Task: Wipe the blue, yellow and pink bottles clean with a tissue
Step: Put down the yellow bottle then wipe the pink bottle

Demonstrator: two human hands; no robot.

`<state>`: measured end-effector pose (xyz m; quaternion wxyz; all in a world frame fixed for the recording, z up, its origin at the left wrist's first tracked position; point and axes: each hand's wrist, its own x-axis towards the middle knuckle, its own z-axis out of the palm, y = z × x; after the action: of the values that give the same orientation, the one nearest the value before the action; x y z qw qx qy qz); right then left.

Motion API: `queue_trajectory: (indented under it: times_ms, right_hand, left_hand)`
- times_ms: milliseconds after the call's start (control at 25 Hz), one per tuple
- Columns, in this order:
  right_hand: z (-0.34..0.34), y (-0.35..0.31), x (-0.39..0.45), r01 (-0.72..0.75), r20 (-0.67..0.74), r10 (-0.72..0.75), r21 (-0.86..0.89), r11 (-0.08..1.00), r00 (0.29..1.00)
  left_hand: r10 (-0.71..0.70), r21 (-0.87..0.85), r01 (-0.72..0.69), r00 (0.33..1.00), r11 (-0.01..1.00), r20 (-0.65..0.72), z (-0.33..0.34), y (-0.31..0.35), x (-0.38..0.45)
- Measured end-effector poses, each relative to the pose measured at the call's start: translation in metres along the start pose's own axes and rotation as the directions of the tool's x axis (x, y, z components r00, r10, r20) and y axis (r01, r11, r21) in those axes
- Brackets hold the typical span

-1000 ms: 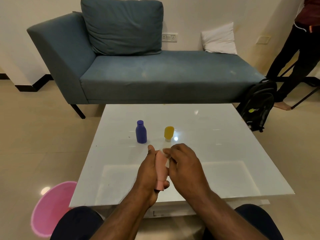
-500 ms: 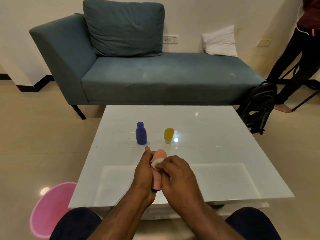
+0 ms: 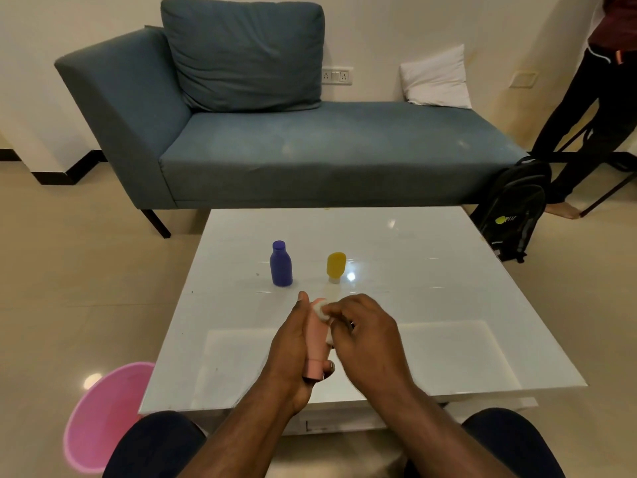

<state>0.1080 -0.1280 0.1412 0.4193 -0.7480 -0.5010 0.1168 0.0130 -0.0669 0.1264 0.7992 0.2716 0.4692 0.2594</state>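
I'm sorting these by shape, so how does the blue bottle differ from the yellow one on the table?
The blue bottle is taller, with a narrow neck and cap on top; the yellow bottle is shorter, rounded on top, and stands on a pale base. Both stand upright, apart, on the white table.

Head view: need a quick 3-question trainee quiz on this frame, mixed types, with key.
1. True or false: the blue bottle and the yellow bottle both stand on the white table, untouched.
2. Which hand presses the tissue against the pink bottle? A) left hand B) right hand C) neither
3. Fill in: the pink bin sits on the ____, on the wearer's left of the table.

Key
1. True.
2. B: the right hand holds the tissue; the left hand grips the bottle.
3. Floor.
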Motion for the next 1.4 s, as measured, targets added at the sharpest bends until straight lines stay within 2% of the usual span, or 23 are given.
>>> queue_trajectory:
  times_ms: [80,240,440,520,560,640,720,800,960,1080,1120,1280,1400]
  right_hand:
    - [-0.001,-0.002,0.004,-0.005,-0.022,0.004,-0.03,1.0,1.0]
    - [0.003,-0.016,-0.016,0.069,0.166,-0.055,-0.081,0.994,0.985]
    - [-0.002,-0.005,0.01,0.031,-0.024,-0.034,-0.116,0.993,0.999]
    - [0.003,-0.009,-0.001,0.051,0.031,-0.048,-0.125,0.991,0.998]
    - [0.004,-0.014,-0.009,0.089,0.083,-0.081,-0.097,0.991,0.993]
    - [0.003,-0.012,-0.008,0.176,0.138,-0.155,-0.154,0.972,0.978]
    - [0.001,-0.003,0.006,0.107,0.064,-0.097,-0.179,0.978,0.993]
    - [0.001,-0.003,0.009,0.1,0.01,-0.1,-0.188,0.977,0.995]
    - [-0.001,-0.015,-0.01,0.283,0.203,-0.245,-0.182,0.942,0.948]
    - [-0.006,-0.007,0.011,0.129,0.067,-0.119,-0.188,0.974,0.991]
    - [-0.007,-0.009,0.013,0.14,0.056,-0.132,-0.203,0.969,0.99]
    - [-0.006,-0.019,0.0,0.287,0.218,-0.235,-0.246,0.926,0.947]
    - [-0.009,-0.009,0.017,0.208,0.107,-0.185,-0.279,0.938,0.977]
  left_hand:
    - [0.01,0.005,-0.01,1.0,1.0,0.001,0.001,0.0,0.001]
    - [-0.032,-0.068,0.032,0.999,0.997,0.006,0.004,0.007,0.0]
    - [0.024,0.003,-0.024,1.0,1.0,0.001,0.003,0.0,0.003]
    - [0.02,-0.027,-0.019,1.0,0.999,0.023,0.002,0.001,0.004]
    - [0.018,-0.041,-0.016,0.999,0.999,0.027,0.001,0.002,0.003]
    - [0.025,-0.034,-0.024,0.999,0.999,0.03,0.0,0.002,0.003]
    - [0.052,0.013,-0.053,0.999,0.999,0.005,-0.001,-0.003,0.004]
    - [0.099,0.063,-0.098,0.995,0.993,-0.018,0.0,-0.003,0.006]
    - [0.153,0.08,-0.148,0.987,0.986,-0.048,0.001,0.002,0.004]
    - [0.224,0.199,-0.205,0.972,0.958,-0.076,0.003,-0.003,0.006]
    - [0.246,0.223,-0.224,0.966,0.949,-0.079,0.003,-0.004,0.006]
    - [0.264,0.243,-0.233,0.959,0.942,-0.106,0.005,-0.001,0.001]
    - [0.305,0.289,-0.261,0.945,0.921,-0.119,0.007,-0.002,-0.001]
